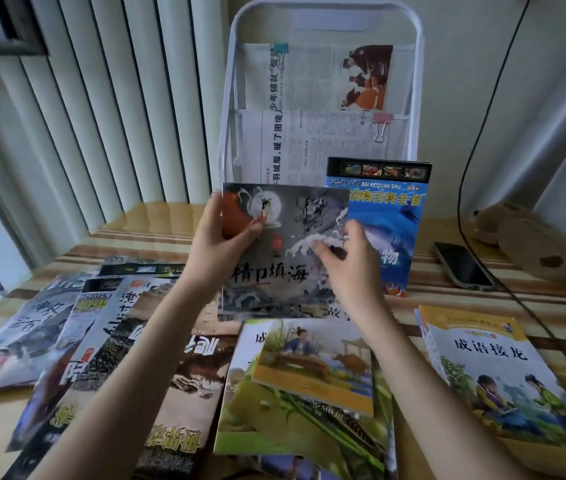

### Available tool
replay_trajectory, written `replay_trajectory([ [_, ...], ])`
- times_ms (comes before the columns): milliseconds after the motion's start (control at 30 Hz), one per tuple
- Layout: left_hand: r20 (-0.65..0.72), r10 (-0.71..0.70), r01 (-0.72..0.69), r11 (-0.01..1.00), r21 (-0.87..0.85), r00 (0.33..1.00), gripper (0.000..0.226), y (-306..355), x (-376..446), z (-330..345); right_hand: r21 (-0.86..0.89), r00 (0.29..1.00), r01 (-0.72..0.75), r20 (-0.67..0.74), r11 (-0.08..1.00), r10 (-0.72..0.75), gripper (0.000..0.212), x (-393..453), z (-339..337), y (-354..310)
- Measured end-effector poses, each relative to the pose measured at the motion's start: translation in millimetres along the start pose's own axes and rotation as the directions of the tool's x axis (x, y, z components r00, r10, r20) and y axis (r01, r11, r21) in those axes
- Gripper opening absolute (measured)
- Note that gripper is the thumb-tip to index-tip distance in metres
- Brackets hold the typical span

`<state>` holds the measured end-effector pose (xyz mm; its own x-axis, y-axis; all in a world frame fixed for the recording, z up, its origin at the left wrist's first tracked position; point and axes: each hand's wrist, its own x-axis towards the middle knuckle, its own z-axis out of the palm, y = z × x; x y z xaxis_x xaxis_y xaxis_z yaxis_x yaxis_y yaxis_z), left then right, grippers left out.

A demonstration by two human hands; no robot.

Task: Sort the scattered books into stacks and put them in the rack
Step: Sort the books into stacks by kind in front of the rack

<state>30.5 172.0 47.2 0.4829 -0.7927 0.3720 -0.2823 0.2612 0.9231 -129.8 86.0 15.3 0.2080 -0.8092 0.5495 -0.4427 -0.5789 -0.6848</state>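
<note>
Holding the thin grey picture book (pixel 283 251) up, the left hand (pixel 219 237) and right hand (pixel 347 258) pinched its sides with closed fingers, probably to carry it to the white wire rack (pixel 416 98).

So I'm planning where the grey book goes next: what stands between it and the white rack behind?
In the head view, a blue animal book stands upright between the grey book, held by both hands, and the white rack.
</note>
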Motion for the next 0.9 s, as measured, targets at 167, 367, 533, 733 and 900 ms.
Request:
replay_trajectory([
  [167,-0.165,0.111,-0.028,0.899,0.437,0.98,0.075,-47.6,56.8,-11.9,-0.26,0.998,-0.016,0.056,0.966,0.031,0.047,46.1,66.4,3.8],
  [367,-0.118,-0.139,0.182,0.718,0.672,0.983,0.107,-143.1,35.7,1.5,-0.493,0.934,-0.099,0.253,0.864,0.252,0.037,16.6,92.9,57.8],
  [533,-0.123,-0.016,0.099,0.7,0.707,0.992,0.099,-134.8,29.0,12.7,-0.563,0.944,-0.091,0.214,0.822,0.251,0.039,18.4,96.6,58.9],
  [733,0.04,0.394,-0.264,0.534,0.803,0.918,0.067,-109.1,15.3,26.9,-0.604,0.968,-0.106,0.12,0.79,0.221,0.048,1.3,66.6,56.0],
  [900,0.412,-0.136,-0.207,0.699,0.685,0.901,0.058,-63.8,-23.0,66.6,-0.568,0.96,-0.267,-0.083,0.778,0.268,0.041,-9.2,-17.8,84.5],
])
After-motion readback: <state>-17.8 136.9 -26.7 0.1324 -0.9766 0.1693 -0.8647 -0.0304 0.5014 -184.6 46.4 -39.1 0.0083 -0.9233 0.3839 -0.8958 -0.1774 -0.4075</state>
